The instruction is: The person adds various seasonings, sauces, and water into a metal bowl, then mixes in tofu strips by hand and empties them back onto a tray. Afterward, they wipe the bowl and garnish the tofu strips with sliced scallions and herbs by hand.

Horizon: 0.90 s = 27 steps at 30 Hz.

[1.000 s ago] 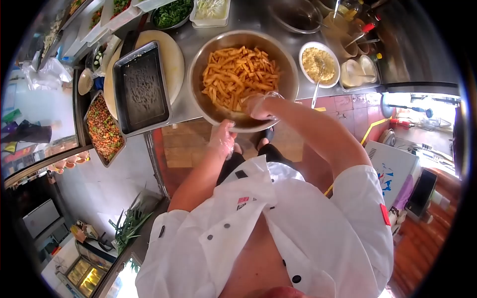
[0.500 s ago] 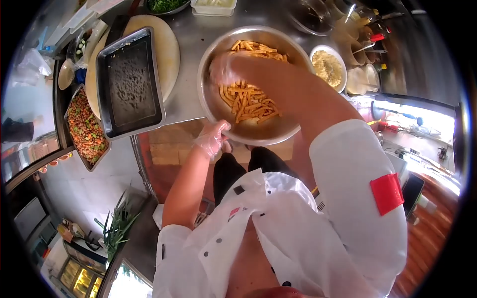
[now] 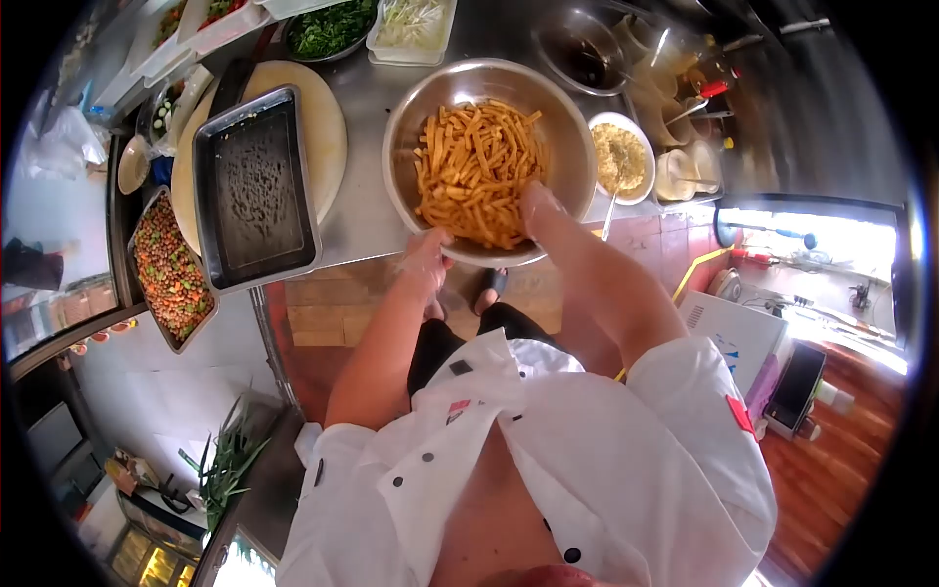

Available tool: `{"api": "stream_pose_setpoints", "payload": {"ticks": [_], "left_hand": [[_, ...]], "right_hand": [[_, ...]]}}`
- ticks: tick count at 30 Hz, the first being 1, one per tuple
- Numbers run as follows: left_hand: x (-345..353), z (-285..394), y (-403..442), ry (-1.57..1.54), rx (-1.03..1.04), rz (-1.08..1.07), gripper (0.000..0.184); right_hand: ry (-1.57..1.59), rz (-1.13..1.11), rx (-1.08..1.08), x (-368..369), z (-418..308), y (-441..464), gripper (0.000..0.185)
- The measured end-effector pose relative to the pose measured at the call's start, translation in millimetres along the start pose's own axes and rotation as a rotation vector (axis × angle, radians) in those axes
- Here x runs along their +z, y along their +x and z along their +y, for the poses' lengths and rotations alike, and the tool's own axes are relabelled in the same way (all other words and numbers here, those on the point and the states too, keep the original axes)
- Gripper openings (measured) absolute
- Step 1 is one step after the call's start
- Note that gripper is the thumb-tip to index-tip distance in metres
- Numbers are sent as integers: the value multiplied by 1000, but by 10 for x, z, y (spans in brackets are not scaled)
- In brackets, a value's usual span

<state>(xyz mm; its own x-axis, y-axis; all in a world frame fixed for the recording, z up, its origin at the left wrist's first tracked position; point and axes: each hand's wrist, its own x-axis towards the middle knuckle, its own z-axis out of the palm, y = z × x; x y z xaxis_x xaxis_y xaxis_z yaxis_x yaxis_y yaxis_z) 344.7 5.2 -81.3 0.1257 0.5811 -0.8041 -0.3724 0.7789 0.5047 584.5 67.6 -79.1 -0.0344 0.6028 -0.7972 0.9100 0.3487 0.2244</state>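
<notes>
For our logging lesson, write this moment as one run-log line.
left hand: holding steel bowl | right hand: inside, at golden strips | white bowl: beside it

The person wears a white, short-sleeved jacket (image 3: pixel 636 450), its collar open, with dark round buttons (image 3: pixel 427 457), a small pink-and-dark chest marking (image 3: pixel 458 408) and a red patch (image 3: pixel 740 416) on the right sleeve; clear gloves (image 3: pixel 424 258); black legwear (image 3: pixel 433 354); dark footwear (image 3: pixel 498 281).

Showing 2 hands (image 3: pixel 427 254) (image 3: pixel 540 207), 1 lg. bowl (image 3: pixel 569 147), 1 blk. tray (image 3: pixel 256 186), 1 nut/veg. tray (image 3: pixel 172 269), 1 greens bowl (image 3: pixel 333 31).
</notes>
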Motion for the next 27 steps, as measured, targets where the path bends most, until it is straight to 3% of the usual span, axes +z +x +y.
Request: {"api": "stream_pose_setpoints", "payload": {"ticks": [1, 3, 5, 6, 8, 10, 11, 14, 15, 18, 19, 20, 22, 23, 25, 27], "left_hand": [[69, 19, -53, -107, 39, -11, 14], [45, 76, -180, -26, -12, 29, 10], [-112, 10, -403, -36, -56, 75, 11], [-198, -30, -537, -43, -78, 103, 13], [-418, -161, -909, -115, -66, 160, 15], [-486, -191, -1003, -200, -51, 205, 16], [-497, -232, -949, -229, -19, 200, 16], [-457, -178, -637, -221, 45, 166, 17], [-398, -160, -652, -213, 41, 172, 17], [-406, -282, -715, -163, 6, 173, 18], [-432, -355, -782, -152, -2, 173, 18], [-490, -536, -1006, -193, 23, 155, 17], [-578, -689, -1200, -248, 55, 103, 19], [-578, -737, -1220, -253, 42, 113, 19], [-455, -625, -1056, -286, 118, 164, 17], [-341, -381, -922, -160, 160, 73, 5]], "right_hand": [[147, -49, 33, 17, -138, 14, 40], [531, 22, 47, -5, -333, -13, 40], [1186, 171, 34, -100, -425, -205, 41], [1422, 139, -36, -212, -413, -421, 41], [1547, -25, -228, -491, -337, -927, 41], [1164, -117, -307, -833, -289, -1416, 40], [1158, -128, -318, -912, -286, -1533, 40], [207, 104, -837, -848, -388, -1351, 38], [206, 104, -832, -904, -404, -1245, 38], [397, 105, -503, -1041, -407, -1103, 39], [391, 106, -509, -857, -422, -856, 39], [485, 331, -505, -503, -489, -448, 41], [28, 500, -624, -513, -407, -577, 44], [32, 485, -634, -538, -404, -739, 44], [336, 120, -603, -717, -495, -1194, 40], [316, 53, -580, -556, -645, -1115, 38]]}}
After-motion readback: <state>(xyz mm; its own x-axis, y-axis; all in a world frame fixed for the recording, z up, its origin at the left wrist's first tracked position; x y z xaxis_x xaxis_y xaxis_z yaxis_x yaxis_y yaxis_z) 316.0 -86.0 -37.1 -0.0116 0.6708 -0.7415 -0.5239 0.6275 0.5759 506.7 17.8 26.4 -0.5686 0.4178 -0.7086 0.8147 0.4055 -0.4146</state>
